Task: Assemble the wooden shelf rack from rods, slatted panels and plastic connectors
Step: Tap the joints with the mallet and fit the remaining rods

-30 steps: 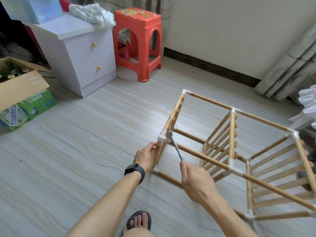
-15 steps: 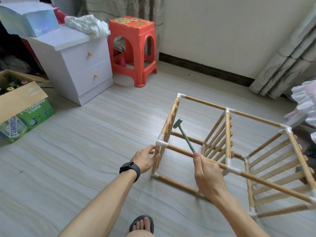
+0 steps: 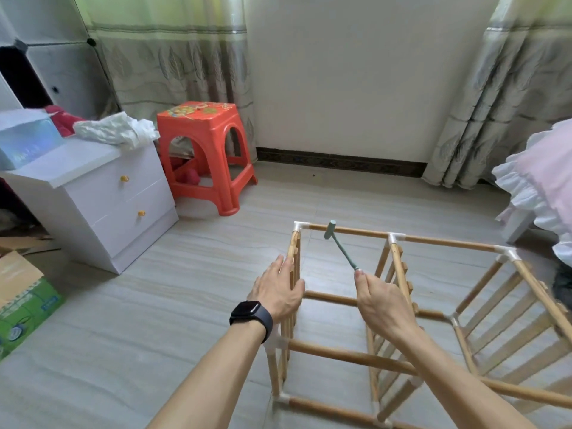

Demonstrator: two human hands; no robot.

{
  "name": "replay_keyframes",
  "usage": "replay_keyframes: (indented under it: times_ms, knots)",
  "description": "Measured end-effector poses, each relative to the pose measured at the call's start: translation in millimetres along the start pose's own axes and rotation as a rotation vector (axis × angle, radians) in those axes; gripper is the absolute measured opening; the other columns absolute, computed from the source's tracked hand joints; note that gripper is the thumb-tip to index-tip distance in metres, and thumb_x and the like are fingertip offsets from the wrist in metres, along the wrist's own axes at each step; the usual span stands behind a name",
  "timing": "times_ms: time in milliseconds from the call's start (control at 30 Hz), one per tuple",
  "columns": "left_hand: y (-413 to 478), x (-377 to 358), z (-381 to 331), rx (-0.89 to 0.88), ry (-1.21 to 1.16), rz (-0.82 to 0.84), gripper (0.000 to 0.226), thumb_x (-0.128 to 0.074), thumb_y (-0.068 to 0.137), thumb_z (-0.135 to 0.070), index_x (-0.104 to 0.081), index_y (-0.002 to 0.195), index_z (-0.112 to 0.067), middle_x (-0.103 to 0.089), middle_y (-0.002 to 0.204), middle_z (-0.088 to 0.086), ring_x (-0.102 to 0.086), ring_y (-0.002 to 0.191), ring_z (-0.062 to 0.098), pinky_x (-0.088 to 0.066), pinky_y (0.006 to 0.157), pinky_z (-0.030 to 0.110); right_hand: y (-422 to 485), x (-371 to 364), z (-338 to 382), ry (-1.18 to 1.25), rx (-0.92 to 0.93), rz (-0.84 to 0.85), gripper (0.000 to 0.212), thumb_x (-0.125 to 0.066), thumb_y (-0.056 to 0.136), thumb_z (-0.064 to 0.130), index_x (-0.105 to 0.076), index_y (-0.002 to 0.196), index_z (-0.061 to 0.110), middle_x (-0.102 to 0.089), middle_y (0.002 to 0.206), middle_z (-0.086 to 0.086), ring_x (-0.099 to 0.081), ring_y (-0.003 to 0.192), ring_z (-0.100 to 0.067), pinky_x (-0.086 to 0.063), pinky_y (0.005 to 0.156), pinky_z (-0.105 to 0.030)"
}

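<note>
Now: hammer up, aimed at the rack's far left corner.
Rack (image 3: 340, 355) on its side on the floor, long axis running right from the hands. Left hand (image 3: 275, 292) flat, fingers straight, pressed on end panel (image 3: 293, 252). Right hand (image 3: 380, 301) pinching hammer (image 3: 343, 250) by the handle end, head pointing up-left toward corner connector (image 3: 301, 226).

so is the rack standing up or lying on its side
Lying on its side: the rack's slatted panels stand vertical on the floor and its long rods run level.
</note>
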State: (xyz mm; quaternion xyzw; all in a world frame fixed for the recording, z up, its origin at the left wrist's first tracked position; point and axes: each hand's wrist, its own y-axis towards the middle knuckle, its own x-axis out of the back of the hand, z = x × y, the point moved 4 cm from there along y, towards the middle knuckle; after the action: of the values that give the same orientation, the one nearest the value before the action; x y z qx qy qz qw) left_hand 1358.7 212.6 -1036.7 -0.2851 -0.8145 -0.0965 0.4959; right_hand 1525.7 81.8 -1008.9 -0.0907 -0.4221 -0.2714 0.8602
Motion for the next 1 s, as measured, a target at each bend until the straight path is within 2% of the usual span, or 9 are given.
replay_keyframes:
  times_ms: [100,333,433,500,600,733,833,933,1000]
  knots:
    - [0,-24,-1,0.010,0.172,-0.010,0.071,-0.027,0.103,-0.047,0.008,0.159,-0.020,0.016,0.166,-0.002,0.011,0.153,0.014,0.003,0.125,0.044,26,-13,7,-0.020,0.016,0.019,0.052,-0.020,0.106,0.047,-0.046,0.070,0.019,-0.057,0.065,-0.005,-0.052,0.058,-0.021,-0.040,0.057,-0.037]
    - [0,-41,1,-0.001,0.244,-0.101,0.065,-0.021,0.105,-0.040,0.013,0.157,-0.020,0.022,0.164,-0.004,0.030,0.140,0.003,0.016,0.118,0.040,80,-48,11,-0.150,0.038,0.069,0.052,-0.016,0.106,0.049,-0.052,0.085,0.018,-0.063,0.077,-0.010,-0.059,0.069,-0.028,-0.050,0.066,-0.042]
    - [3,-43,3,-0.006,0.242,-0.124,0.065,-0.012,0.101,-0.042,0.012,0.158,-0.021,0.021,0.164,-0.005,0.030,0.138,0.001,0.018,0.116,0.038,105,-45,26,-0.169,0.062,0.064,0.054,-0.016,0.106,0.048,-0.057,0.094,0.014,-0.066,0.086,-0.012,-0.059,0.075,-0.032,-0.048,0.070,-0.044]
    - [1,-43,3,0.000,0.241,-0.134,0.068,-0.004,0.096,-0.044,0.013,0.158,-0.021,0.022,0.164,-0.006,0.030,0.139,0.002,0.019,0.115,0.038,117,-34,42,-0.066,0.156,-0.041,0.050,-0.019,0.107,0.046,-0.053,0.088,0.015,-0.062,0.073,-0.010,-0.057,0.063,-0.027,-0.049,0.059,-0.041]
    - [0,-44,5,0.005,0.213,-0.115,0.066,-0.018,0.103,-0.040,0.016,0.157,-0.022,0.026,0.162,-0.007,0.029,0.140,0.002,0.018,0.115,0.037,112,-27,58,0.212,0.243,-0.216,0.043,-0.023,0.109,0.037,-0.047,0.080,0.016,-0.049,0.054,0.000,-0.044,0.041,-0.009,-0.035,0.039,-0.019]
    - [-2,-47,5,-0.003,0.212,-0.144,0.068,-0.021,0.103,-0.039,0.017,0.157,-0.022,0.027,0.162,-0.007,0.025,0.145,0.004,0.016,0.116,0.037,114,-59,34,-0.055,-0.055,0.036,0.055,-0.015,0.107,0.043,-0.055,0.083,0.013,-0.066,0.080,-0.014,-0.057,0.068,-0.029,-0.045,0.062,-0.036]
    - [2,-45,6,0.002,0.226,-0.137,0.068,-0.022,0.104,-0.038,0.017,0.157,-0.021,0.028,0.161,-0.007,0.020,0.149,0.007,0.016,0.116,0.037,113,-50,38,0.082,0.081,-0.186,0.054,-0.015,0.107,0.045,-0.052,0.086,0.013,-0.059,0.066,-0.007,-0.055,0.059,-0.026,-0.044,0.055,-0.038]
    - [3,-47,5,-0.011,0.231,-0.138,0.070,-0.009,0.096,-0.042,0.016,0.157,-0.020,0.027,0.161,-0.007,0.018,0.150,0.008,0.016,0.115,0.037,117,-59,39,-0.057,-0.020,-0.010,0.054,-0.014,0.106,0.046,-0.056,0.097,0.013,-0.066,0.086,-0.014,-0.057,0.074,-0.032,-0.047,0.069,-0.041]
    - [-1,-50,5,-0.005,0.233,-0.130,0.075,0.000,0.088,-0.044,0.016,0.157,-0.020,0.027,0.162,-0.007,0.017,0.151,0.008,0.016,0.115,0.037,121,-57,39,-0.016,0.036,-0.047,0.049,-0.017,0.107,0.042,-0.054,0.090,0.014,-0.065,0.079,-0.012,-0.056,0.067,-0.029,-0.042,0.060,-0.034]
